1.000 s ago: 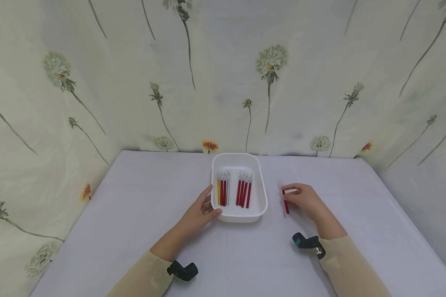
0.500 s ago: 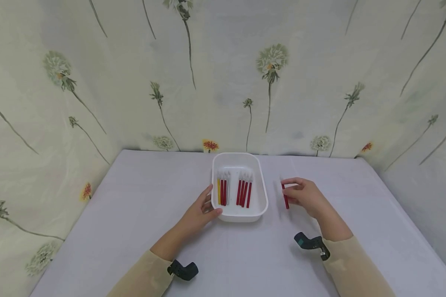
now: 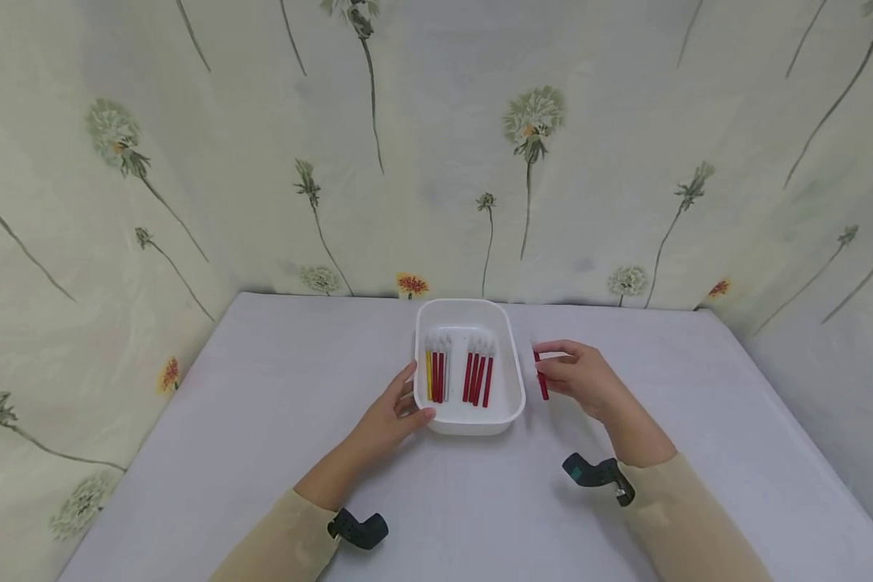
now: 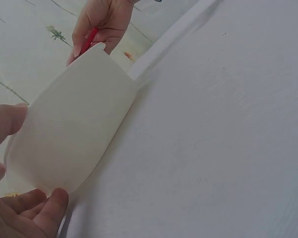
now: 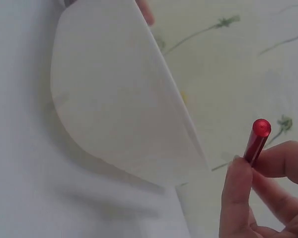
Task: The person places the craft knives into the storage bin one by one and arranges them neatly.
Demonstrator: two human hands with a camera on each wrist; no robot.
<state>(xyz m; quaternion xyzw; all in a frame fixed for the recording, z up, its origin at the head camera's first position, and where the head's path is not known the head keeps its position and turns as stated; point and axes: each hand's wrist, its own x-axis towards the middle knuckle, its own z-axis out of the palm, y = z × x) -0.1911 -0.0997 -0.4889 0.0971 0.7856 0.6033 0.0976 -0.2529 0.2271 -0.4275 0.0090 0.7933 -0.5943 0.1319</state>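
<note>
My left hand (image 3: 387, 419) holds the white plastic tray (image 3: 473, 428) by its near left corner, thumb at the near rim and fingers along the side. Inside lie two groups of slim pen-like sticks with clear tips: a left group (image 3: 437, 377) in yellow, red and silver, and an all-red right group (image 3: 476, 380). Beyond the tray's right wall, my right hand (image 3: 582, 378) pinches another red pen-like stick (image 3: 541, 385) between thumb and fingers. Its round end (image 5: 261, 128) faces the right wrist camera; the fingers partly hide the rest.
A pale cloth (image 3: 284, 388) covers the table, and a flower-patterned curtain (image 3: 436, 162) hangs behind its far edge. Dark cameras are strapped to the left wrist (image 3: 358, 529) and the right wrist (image 3: 596, 471).
My right hand has lifted the red stick off the cloth, apart from a clear piece beside it, and moved it left towards the tray. The left hand and tray have stayed put.
</note>
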